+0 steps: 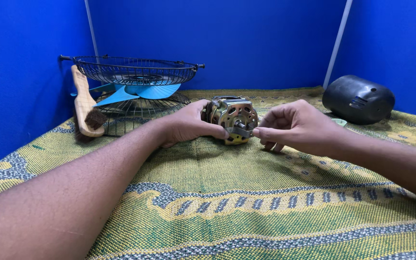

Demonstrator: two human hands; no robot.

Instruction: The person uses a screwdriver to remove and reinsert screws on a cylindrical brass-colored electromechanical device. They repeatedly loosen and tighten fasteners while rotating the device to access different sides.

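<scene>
A small metal fan motor (pixel 232 118) with a brass-coloured casing sits on the woven green and yellow mat (pixel 246 202) at the middle of the view. My left hand (pixel 188 124) wraps around its left side and holds it steady. My right hand (pixel 294 126) is at the motor's right front, thumb and fingers pinched at a small metal part by the shaft (pixel 247 127). What the fingertips grip is too small to make out.
At the back left a wire fan guard (pixel 136 72) rests over blue fan blades (pixel 138 92) and a second guard. A wooden-handled brush (pixel 85 103) leans against them. A black plastic motor cover (pixel 357 99) lies at the back right. Blue walls enclose the mat.
</scene>
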